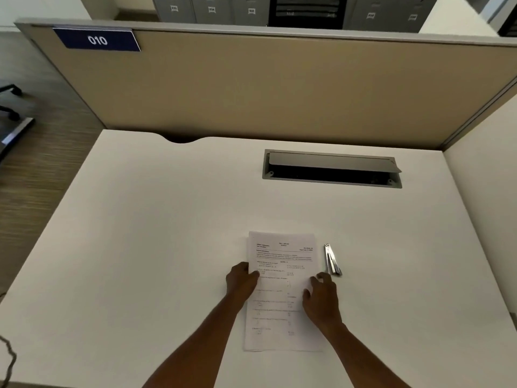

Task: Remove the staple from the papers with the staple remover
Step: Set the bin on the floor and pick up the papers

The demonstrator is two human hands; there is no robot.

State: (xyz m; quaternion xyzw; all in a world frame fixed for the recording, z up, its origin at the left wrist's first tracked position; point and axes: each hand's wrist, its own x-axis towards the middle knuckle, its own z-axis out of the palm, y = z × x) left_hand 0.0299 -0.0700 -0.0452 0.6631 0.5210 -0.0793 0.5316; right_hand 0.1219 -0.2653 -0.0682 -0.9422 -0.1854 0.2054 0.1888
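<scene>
Setting up: my left hand [242, 280] pinches the papers [281, 292] by the left edge, near the table's [167, 247] front edge. My right hand [321, 296] lies on them, fingers loose and empty. Next I'd reach for the remover [332, 260], just beside the papers' right side — nothing blocks it. The staple I can't see.

Dim, flat indoor light leaves the white surface [167, 233] greyish, palest around its middle and darker toward its near corners. Shadows on it are soft and faint. Wide-angle distortion bows the partition [251, 85] and the surface's edges. Print on the papers [279, 312] is too blurred to read; the sign [97, 40] reading 010 is legible.
</scene>
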